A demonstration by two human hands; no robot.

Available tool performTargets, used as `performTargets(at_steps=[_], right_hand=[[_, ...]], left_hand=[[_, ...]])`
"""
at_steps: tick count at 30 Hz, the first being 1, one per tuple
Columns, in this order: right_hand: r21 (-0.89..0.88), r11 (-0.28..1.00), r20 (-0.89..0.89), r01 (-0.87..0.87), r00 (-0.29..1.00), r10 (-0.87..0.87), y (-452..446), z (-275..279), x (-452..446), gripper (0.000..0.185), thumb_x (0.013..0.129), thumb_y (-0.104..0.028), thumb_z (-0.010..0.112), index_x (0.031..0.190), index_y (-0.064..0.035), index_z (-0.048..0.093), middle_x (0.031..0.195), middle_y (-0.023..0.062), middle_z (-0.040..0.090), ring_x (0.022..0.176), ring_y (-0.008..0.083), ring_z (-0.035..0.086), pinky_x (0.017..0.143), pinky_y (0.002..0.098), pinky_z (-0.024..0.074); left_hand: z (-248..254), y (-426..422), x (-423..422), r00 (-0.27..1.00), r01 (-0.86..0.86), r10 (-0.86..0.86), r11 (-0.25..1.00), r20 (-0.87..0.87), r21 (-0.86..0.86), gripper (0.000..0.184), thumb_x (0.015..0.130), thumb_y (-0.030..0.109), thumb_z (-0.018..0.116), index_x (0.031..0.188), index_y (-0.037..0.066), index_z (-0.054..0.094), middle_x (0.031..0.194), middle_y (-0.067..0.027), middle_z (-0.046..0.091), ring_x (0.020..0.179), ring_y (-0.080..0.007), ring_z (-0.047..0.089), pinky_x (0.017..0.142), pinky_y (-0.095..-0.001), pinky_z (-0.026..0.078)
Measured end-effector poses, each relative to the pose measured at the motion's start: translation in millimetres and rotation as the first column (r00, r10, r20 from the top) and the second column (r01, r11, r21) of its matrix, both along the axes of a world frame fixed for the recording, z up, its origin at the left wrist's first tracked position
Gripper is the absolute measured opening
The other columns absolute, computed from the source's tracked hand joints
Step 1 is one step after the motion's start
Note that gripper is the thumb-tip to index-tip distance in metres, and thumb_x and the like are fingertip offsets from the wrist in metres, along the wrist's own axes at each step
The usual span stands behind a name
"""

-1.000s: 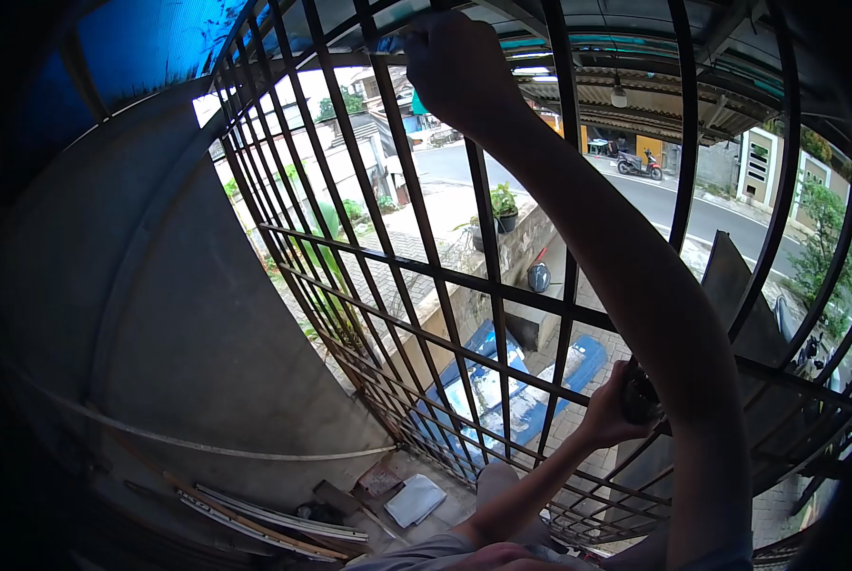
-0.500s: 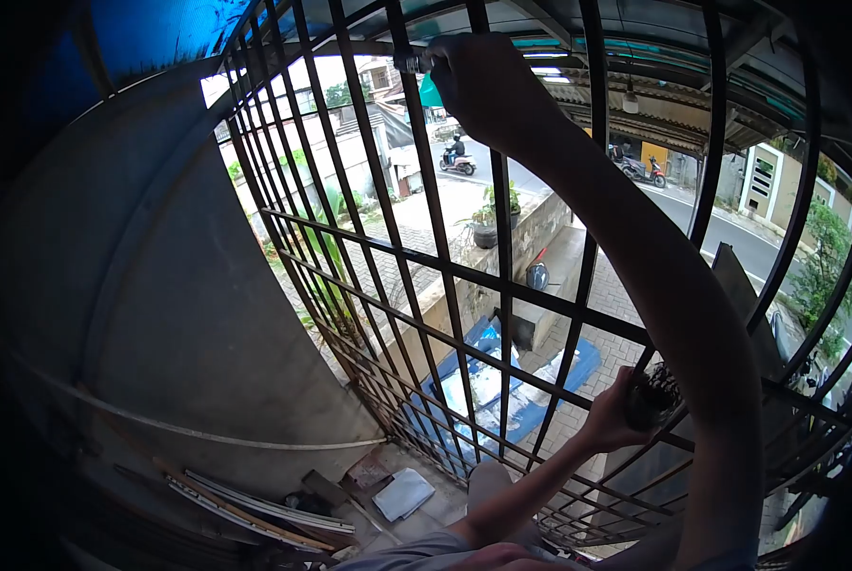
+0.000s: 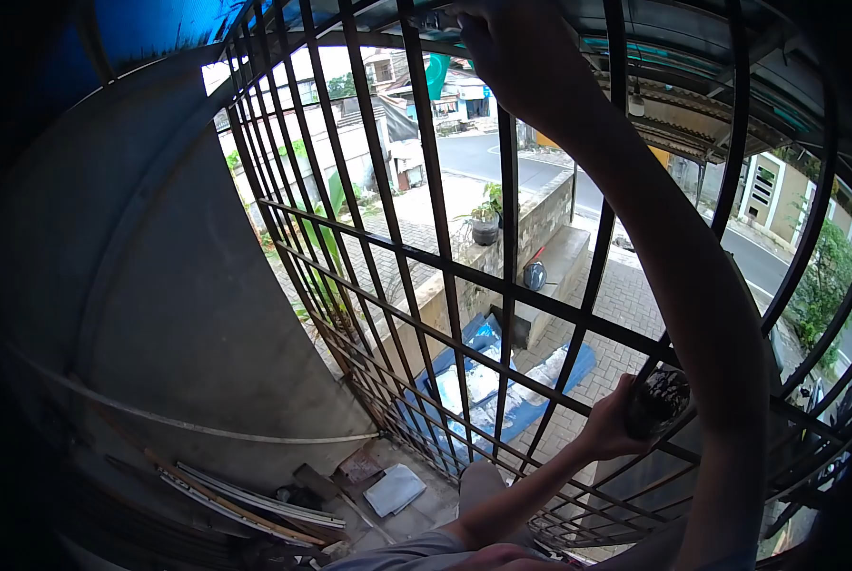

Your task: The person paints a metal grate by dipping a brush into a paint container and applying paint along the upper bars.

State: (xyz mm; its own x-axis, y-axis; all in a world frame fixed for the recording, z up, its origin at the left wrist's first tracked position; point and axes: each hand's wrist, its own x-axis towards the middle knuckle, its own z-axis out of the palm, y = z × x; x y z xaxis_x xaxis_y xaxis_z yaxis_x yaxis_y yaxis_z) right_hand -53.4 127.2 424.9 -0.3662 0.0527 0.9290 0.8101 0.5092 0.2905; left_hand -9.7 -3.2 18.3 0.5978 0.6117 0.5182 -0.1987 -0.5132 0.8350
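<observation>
My left hand (image 3: 614,419) is wrapped round a rounded container (image 3: 662,398) smeared with dark paint, low on the right by the bars. My right arm reaches up across the view, and my right hand (image 3: 516,57) is closed at the top edge. From its fingers a small brush (image 3: 437,19), apparently a paintbrush, points left against an upright bar of the dark metal grille (image 3: 435,171). The brush's handle is hidden in the fist, and its tip is hard to make out.
A grey wall (image 3: 159,266) stands on the left. Long strips (image 3: 245,504) and a folded white cloth (image 3: 395,490) lie on the floor below. Beyond the bars are a blue tarp (image 3: 531,395), a potted plant (image 3: 485,228) and a road (image 3: 521,167).
My right hand has moved up along the bar with the brush. The view has shifted slightly, and the motorbike rider outside has gone from sight. My left hand still holds the container.
</observation>
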Motion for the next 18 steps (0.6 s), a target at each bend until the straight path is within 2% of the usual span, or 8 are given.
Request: performTargets(at_steps=[2,4,8,11,13,14,16,18], right_hand=[[0.131,0.988,-0.012,-0.080,0.996,0.083,12,-1,1,0.019,0.101,-0.014,0.060,0.103,-0.0001,0.073,0.081,0.0150,0.072,0.068,0.0236,0.071,0.070,0.0379,0.0566],[-0.098,0.994,0.013,0.053,0.999,-0.052,2,-12,-5,0.019,0.101,-0.014,0.060,0.098,-0.0008,0.073,0.081,0.0142,0.072,0.071,0.0225,0.071,0.072,0.0381,0.0565],[-0.243,0.970,0.038,-0.006,0.999,0.015,-6,-24,2,0.019,0.101,-0.014,0.060,0.096,-0.0012,0.073,0.081,0.0140,0.072,0.070,0.0233,0.071,0.071,0.0389,0.0563],[-0.099,0.995,-0.053,0.030,0.998,-0.036,-16,-7,4,0.019,0.102,-0.014,0.060,0.100,-0.0007,0.073,0.080,0.0146,0.072,0.070,0.0234,0.071,0.070,0.0391,0.0566],[0.120,0.989,-0.014,-0.083,0.996,0.086,0,-5,0,0.020,0.103,-0.014,0.060,0.102,-0.0008,0.074,0.080,0.0149,0.072,0.066,0.0236,0.070,0.068,0.0386,0.0564],[0.123,0.989,-0.014,-0.086,0.996,0.088,5,-11,0,0.020,0.103,-0.014,0.060,0.102,-0.0008,0.074,0.080,0.0149,0.072,0.066,0.0236,0.070,0.068,0.0386,0.0564],[-0.147,0.988,0.046,0.054,0.998,-0.048,0,-20,-4,0.020,0.103,-0.015,0.060,0.106,-0.0020,0.074,0.079,0.0136,0.073,0.063,0.0227,0.070,0.066,0.0371,0.0560],[-0.109,0.994,0.056,0.020,0.998,-0.014,-13,-18,-5,0.020,0.103,-0.015,0.060,0.109,-0.0020,0.074,0.079,0.0139,0.073,0.063,0.0220,0.070,0.065,0.0363,0.0561]], left_hand=[[-1,0,0,1.000,-0.004,0.004,1.000,0.009,0.006,0.090,0.063,0.032,0.092,0.132,0.009,0.039,0.107,-0.0154,0.067,0.096,-0.0370,0.072,0.083,-0.0430,0.056],[-1,0,0,1.000,-0.005,0.004,1.000,0.018,0.013,0.089,0.063,0.032,0.092,0.131,0.010,0.039,0.107,-0.0153,0.067,0.095,-0.0369,0.072,0.082,-0.0428,0.056],[0,0,2,1.000,-0.006,0.006,1.000,0.025,0.006,0.089,0.063,0.032,0.092,0.131,0.010,0.039,0.106,-0.0150,0.067,0.095,-0.0360,0.072,0.081,-0.0430,0.056],[0,0,1,0.999,-0.016,0.015,1.000,0.042,0.024,0.089,0.063,0.032,0.092,0.132,0.010,0.039,0.106,-0.0149,0.067,0.096,-0.0361,0.072,0.081,-0.0435,0.056],[-3,0,2,0.999,-0.021,0.020,0.999,0.042,0.030,0.089,0.063,0.032,0.092,0.132,0.010,0.040,0.106,-0.0149,0.067,0.096,-0.0364,0.072,0.081,-0.0437,0.056],[-5,1,3,0.999,-0.028,0.027,0.999,0.037,0.034,0.090,0.063,0.032,0.092,0.132,0.010,0.040,0.106,-0.0152,0.067,0.096,-0.0369,0.072,0.081,-0.0437,0.056],[-3,0,3,0.999,-0.032,0.030,0.999,0.038,0.042,0.090,0.062,0.032,0.092,0.132,0.010,0.040,0.106,-0.0155,0.067,0.097,-0.0374,0.072,0.081,-0.0437,0.056],[-1,-1,2,1.000,-0.001,0.002,1.000,0.014,-0.002,0.090,0.062,0.032,0.092,0.132,0.010,0.040,0.107,-0.0163,0.068,0.097,-0.0383,0.072,0.082,-0.0437,0.056]])
